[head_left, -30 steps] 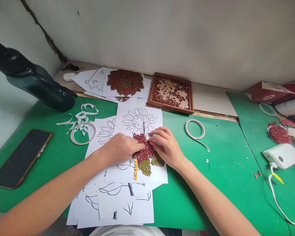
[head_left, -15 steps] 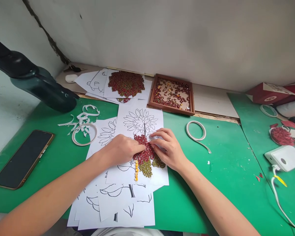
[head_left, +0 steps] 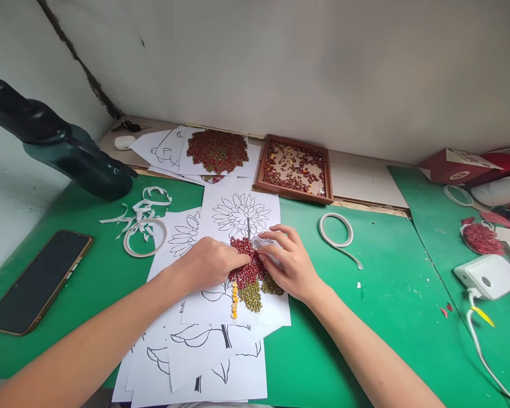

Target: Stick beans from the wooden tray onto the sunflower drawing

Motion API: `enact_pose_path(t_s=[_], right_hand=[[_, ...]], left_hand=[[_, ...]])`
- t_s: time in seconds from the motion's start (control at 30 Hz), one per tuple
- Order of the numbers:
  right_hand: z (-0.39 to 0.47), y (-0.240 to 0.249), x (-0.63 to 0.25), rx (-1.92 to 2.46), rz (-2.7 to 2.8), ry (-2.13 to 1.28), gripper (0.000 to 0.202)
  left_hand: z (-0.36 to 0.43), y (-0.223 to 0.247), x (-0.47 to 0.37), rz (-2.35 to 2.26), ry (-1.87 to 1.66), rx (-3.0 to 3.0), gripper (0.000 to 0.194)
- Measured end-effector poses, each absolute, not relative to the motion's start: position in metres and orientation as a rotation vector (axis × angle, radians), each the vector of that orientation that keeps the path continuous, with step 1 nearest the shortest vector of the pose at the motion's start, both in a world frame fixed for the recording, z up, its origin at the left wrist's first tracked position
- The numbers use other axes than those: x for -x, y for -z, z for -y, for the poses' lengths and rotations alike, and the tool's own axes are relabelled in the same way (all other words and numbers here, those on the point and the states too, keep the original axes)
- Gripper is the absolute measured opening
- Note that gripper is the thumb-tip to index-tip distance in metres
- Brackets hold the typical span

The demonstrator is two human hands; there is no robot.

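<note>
A printed flower drawing [head_left: 242, 211] lies on a stack of paper sheets, with red beans [head_left: 243, 277] covering part of its lower half. Green mung beans [head_left: 251, 297] fill leaf shapes below them, beside a short column of yellow corn kernels [head_left: 234, 300]. My left hand [head_left: 208, 262] is curled, its index finger pressing onto the red beans; what its other fingers hold, if anything, is hidden. My right hand [head_left: 291, 262] touches the right edge of the red beans with thumb and index together, other fingers lifted. A small whitish piece [head_left: 260, 242] shows near its fingertips.
Behind the drawing, a wooden tray [head_left: 260, 167] holds loose mixed beans beside a bean-covered sheet [head_left: 217, 150]. Rolled white strips [head_left: 336, 229] lie right and left. A phone [head_left: 38, 282], a dark bottle [head_left: 89, 164] and a white cabled device [head_left: 488, 276] sit farther out.
The camera view has tilted slightly, so everything sits a little lower. Both hands stay at the red beans with nearly the same pose.
</note>
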State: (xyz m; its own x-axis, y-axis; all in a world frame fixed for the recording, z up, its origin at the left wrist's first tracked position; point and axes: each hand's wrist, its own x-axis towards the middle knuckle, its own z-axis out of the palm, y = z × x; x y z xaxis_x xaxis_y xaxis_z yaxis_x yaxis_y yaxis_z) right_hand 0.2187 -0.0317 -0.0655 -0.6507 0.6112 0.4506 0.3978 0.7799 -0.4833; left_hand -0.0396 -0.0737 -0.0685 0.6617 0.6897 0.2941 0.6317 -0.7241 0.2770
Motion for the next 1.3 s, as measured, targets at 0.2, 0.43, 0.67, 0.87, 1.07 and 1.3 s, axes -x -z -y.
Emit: enact_pose_path(t_s=[0.2, 0.43, 0.67, 0.87, 1.07, 1.3], right_hand=[[0.033, 0.061, -0.222, 0.729, 2.362, -0.385, 0.034], [0.048, 0.053, -0.211, 0.589, 2.565, -0.353, 0.03], [0.05, 0.049, -0.212, 0.626, 2.501, -0.355, 0.035], [0.052, 0.046, -0.214, 0.651, 2.431, -0.347, 0.041], [0.057, 0.049, -0.211, 0.561, 2.587, -0.443, 0.034], [0.057, 0.052, -0.212, 0.613, 2.558, -0.409, 0.035]], left_hand=[[0.069, 0.055, 0.043, -1.133, -0.923, -2.736, 0.041], [0.069, 0.049, 0.043, -1.067, -1.004, -2.777, 0.032], [0.067, 0.053, 0.044, -1.124, -0.758, -2.73, 0.022], [0.066, 0.053, 0.044, -1.156, -0.742, -2.706, 0.021], [0.066, 0.054, 0.043, -1.142, -0.563, -2.597, 0.017], [0.064, 0.058, 0.043, -1.07, -0.672, -2.616, 0.019]])
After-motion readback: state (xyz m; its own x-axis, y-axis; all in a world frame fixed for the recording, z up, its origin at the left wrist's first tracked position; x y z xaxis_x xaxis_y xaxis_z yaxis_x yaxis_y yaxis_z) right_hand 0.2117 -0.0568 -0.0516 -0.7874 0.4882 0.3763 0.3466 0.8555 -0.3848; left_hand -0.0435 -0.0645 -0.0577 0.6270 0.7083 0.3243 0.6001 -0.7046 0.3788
